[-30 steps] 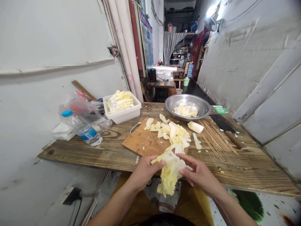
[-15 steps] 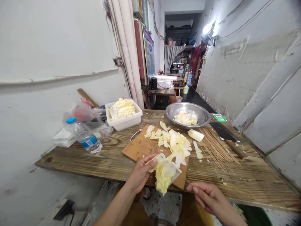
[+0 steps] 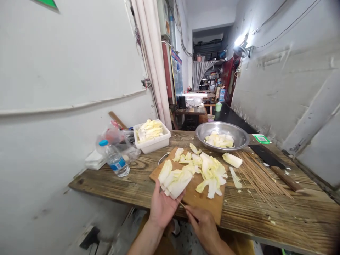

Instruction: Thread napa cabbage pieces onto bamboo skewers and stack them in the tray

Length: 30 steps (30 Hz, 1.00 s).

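Step in hand, as judged: you are offering a thin bamboo skewer (image 3: 182,204) to a folded bundle of napa cabbage leaves (image 3: 177,181). Your left hand (image 3: 164,209) is turned palm up, thumb along the near side of the bundle and fingers curled beneath it, gripping it over the near left part of the wooden cutting board (image 3: 196,204). Your right hand (image 3: 203,224) pinches the skewer, fingers closed on it, its tip by the bundle's thick white end; whether it has pierced the leaves cannot be told, as your left fingers hide the point. The next move seems to call for a firm left hold and a straight push through the white ribs, with your left fingertips clear of the line. Containers: the white plastic tub (image 3: 156,146) at the back left is heaped with pale yellow cabbage leaves; the steel bowl (image 3: 242,139) at the back right holds cut cabbage pieces in its bottom; the capped water bottle (image 3: 117,162) holds clear liquid. Loose leaves (image 3: 211,173) lie across the board. On the bench (image 3: 117,189), right of it: a cabbage heart (image 3: 232,160), a fan of spare skewers (image 3: 261,179) and a cleaver (image 3: 288,179).
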### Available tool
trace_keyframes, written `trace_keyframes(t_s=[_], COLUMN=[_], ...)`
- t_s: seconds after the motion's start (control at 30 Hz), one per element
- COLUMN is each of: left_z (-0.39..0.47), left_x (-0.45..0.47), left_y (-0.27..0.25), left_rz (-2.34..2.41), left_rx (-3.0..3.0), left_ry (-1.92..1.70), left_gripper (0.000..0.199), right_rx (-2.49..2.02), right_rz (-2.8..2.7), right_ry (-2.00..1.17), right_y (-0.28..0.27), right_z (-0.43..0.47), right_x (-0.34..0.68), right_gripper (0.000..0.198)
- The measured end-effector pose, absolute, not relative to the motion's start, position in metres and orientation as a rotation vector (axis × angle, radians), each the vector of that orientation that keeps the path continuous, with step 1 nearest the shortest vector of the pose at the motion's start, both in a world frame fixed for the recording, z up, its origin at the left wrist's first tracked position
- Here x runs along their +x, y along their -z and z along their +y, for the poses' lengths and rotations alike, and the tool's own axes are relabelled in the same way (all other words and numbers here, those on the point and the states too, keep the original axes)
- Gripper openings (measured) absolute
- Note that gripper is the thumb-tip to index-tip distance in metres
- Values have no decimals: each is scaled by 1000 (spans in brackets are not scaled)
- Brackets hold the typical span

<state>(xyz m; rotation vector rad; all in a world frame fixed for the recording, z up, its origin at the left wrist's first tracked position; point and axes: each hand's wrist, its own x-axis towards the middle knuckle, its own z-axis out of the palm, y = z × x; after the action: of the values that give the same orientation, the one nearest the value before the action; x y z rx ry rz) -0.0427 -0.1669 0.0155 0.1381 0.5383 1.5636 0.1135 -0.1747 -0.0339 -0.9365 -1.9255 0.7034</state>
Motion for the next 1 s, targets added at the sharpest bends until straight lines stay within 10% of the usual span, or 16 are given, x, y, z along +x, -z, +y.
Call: trace_keyframes(t_s=[0.37, 0.57, 1.0], left_z=[-167, -118, -80], left_x=[-61, -107, -110], left_y=[-25, -6, 70], left_rz=[573, 1472, 1623], left_rx=[307, 1059, 1716], left_ry=[-1512, -1608, -1324], left_gripper=[52, 49, 33], right_rx=[-978, -1067, -862], right_rz=[-1721, -1501, -1725], right_ry=[-1175, -1675, -1188], right_y=[25, -43, -153], right_z=[-157, -105, 59], right_x=[111, 102, -33], right_gripper=[40, 50, 44])
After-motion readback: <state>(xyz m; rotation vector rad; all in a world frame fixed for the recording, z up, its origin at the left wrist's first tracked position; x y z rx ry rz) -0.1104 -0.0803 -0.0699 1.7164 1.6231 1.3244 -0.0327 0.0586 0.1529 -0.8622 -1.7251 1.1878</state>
